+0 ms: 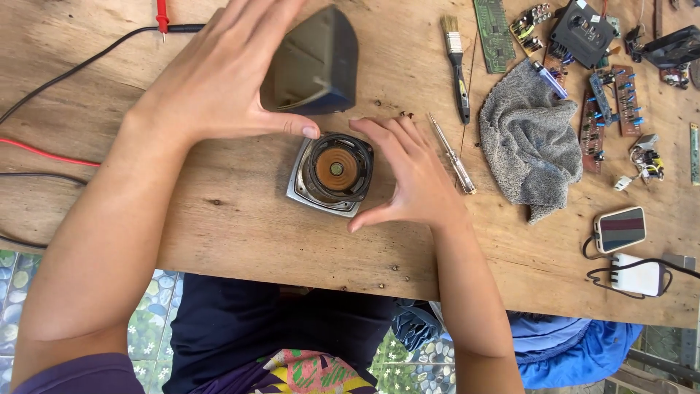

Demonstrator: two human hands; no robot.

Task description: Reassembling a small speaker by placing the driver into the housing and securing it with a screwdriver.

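Squarely near the table's front edge sits the small round speaker driver with its copper-coloured centre and square metal frame (332, 174), face-down on the worn wooden table (240, 226). The right hand (412, 175), open and empty, brackets its right side; the left hand (219, 76), spread open, has its thumb at the top rim. Steadying both sides evenly looks wise. Beyond lies a dark grey plastic housing (315, 66).
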